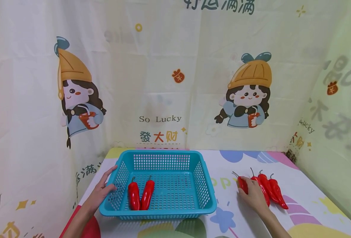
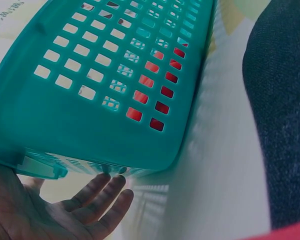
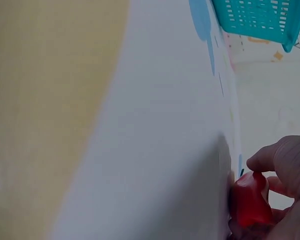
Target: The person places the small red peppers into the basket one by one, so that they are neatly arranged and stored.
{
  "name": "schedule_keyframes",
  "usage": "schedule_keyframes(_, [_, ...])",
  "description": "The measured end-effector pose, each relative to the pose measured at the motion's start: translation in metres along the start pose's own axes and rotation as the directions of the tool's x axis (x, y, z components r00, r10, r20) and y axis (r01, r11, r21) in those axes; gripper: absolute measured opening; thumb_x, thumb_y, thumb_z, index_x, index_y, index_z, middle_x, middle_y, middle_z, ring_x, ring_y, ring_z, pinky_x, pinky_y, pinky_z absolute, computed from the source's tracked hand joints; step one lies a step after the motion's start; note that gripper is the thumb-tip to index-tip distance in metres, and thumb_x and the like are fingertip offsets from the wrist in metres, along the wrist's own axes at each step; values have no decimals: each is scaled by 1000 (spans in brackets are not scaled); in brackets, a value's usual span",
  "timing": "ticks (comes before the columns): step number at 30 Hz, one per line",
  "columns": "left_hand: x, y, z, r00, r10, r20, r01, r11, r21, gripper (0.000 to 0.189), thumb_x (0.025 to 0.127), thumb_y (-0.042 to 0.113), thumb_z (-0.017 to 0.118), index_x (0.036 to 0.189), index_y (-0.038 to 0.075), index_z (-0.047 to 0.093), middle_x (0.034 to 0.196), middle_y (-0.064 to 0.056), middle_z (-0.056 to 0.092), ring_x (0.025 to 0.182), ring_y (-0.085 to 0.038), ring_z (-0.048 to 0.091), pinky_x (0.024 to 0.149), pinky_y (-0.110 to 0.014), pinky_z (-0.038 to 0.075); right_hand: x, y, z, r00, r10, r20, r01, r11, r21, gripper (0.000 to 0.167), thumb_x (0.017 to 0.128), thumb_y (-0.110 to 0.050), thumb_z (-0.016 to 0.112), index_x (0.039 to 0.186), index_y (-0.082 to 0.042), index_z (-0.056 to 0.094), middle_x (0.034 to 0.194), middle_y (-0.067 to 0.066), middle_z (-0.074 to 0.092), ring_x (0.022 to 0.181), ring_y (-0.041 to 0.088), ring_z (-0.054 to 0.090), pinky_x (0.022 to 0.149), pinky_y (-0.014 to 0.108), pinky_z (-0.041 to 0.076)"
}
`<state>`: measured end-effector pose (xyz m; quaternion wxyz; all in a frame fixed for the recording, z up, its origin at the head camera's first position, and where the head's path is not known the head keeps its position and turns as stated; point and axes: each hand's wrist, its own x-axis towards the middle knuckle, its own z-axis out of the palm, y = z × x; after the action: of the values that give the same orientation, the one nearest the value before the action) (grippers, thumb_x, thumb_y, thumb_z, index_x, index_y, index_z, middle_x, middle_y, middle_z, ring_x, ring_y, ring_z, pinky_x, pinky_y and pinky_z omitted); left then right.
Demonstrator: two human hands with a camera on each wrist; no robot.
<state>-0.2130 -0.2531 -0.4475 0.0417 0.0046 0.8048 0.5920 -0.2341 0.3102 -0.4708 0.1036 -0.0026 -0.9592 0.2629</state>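
Observation:
A turquoise plastic basket [image 1: 158, 212] stands on the table, with two red chili peppers [image 1: 147, 195] lying side by side in its left part. At the basket's left rim is my left hand [image 1: 99, 193], its thumb over the edge. The left wrist view shows that hand's fingers [image 2: 97, 205] loosely straight beside the outer wall. On the right of the table my right hand [image 1: 254, 196] pinches a red chili pepper [image 1: 242, 185] between thumb and fingers. The same pepper [image 3: 250, 200] shows under the fingers in the right wrist view, partly hidden.
Three more red chili peppers [image 1: 278, 193] lie close together just right of my right hand. A patterned cloth covers the table [image 1: 223, 201]. Printed curtains [image 1: 163, 82] stand behind it and at both sides.

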Motion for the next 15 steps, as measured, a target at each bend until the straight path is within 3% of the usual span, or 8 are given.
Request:
schedule_keyframes(6, [2, -2, 0, 1000, -11, 1, 11, 1000, -2, 79, 95, 11, 51, 164, 24, 16, 161, -29, 14, 129, -53, 42, 85, -44, 59, 2, -3, 1, 999, 37, 2, -37, 999, -2, 78, 78, -13, 82, 144, 5, 45, 131, 34, 51, 118, 50, 49, 83, 57, 59])
schedule_keyframes(15, [1, -1, 0, 1000, 1, -1, -1, 1000, 0, 81, 94, 11, 53, 164, 23, 15, 162, -29, 13, 133, -55, 38, 87, -47, 59, 3, -3, 4, 998, 68, 8, -68, 997, 48, 81, 79, -14, 80, 147, 7, 41, 135, 34, 46, 122, 51, 46, 85, 58, 58])
